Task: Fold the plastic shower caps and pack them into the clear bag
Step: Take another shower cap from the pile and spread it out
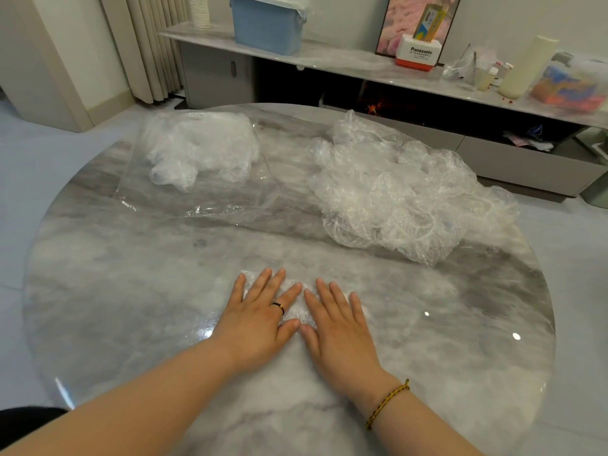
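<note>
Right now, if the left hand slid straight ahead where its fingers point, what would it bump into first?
Probably the left edge of the loose shower cap pile. The left hand points ahead and slightly right, with only bare table between. The angle is hard to judge, so it might just miss.

Lighting even, cool, moderately bright. Small glare spots on the table [131, 291] towards its near-left and right edges; glints along the clear bag [230, 199]. Shadows faint. Wide-angle distortion bows the far shelf [345, 60]; frame corners soft.
</note>
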Tool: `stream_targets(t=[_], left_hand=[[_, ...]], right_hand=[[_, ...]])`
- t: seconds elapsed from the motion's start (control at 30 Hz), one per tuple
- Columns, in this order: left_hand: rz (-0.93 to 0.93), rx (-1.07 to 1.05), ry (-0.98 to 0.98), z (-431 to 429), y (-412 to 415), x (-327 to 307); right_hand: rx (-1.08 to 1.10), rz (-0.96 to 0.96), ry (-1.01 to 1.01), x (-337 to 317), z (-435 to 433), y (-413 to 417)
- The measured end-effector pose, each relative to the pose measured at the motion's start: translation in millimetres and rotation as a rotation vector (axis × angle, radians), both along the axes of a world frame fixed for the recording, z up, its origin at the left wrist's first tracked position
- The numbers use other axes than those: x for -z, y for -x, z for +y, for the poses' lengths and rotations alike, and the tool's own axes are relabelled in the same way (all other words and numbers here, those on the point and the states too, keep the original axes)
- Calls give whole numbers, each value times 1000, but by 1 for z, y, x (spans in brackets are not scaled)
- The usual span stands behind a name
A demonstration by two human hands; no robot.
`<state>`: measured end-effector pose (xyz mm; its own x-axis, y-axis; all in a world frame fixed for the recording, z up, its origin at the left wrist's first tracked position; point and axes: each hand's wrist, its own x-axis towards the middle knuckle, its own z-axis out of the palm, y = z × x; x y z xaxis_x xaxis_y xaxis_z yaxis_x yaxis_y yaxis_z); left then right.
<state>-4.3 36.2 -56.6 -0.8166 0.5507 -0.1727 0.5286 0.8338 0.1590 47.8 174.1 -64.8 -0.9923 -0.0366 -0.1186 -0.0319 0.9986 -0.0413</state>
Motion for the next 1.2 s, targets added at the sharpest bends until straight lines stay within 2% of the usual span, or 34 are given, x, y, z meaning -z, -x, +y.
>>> stream_targets(t=[0.13,0.2,0.27,0.4,0.5,0.63,0.73,0.8,0.9,0.97,1.2], left_hand=[[7,-8,12,3,2,6],[-7,-1,22,4,1,4],[-15,-2,25,4,1,1],[-83,-1,58,6,3,-6],[-107,-25,54,4,9,-23],[-27,-32,41,3,9,-41],[-88,-43,49,2,5,-45],[-173,-68,-32,3,6,-47],[-340,-147,-269,8,11,-47],[-443,-182,-315,17,15,-49],[-474,-146,-87,44,19,-49]], right_hand=[[42,-17,77,-6,4,0],[-29,29,176,-2,7,4],[-45,-32,204,-8,9,2],[68,-24,308,-17,13,5],[244,52,275,-29,26,9],[426,-40,181,-44,47,13],[448,-106,173,-49,53,16],[420,-108,199,-50,54,15],[356,-32,268,-53,52,15],[323,23,332,-55,50,15],[307,162,598,-63,51,12]])
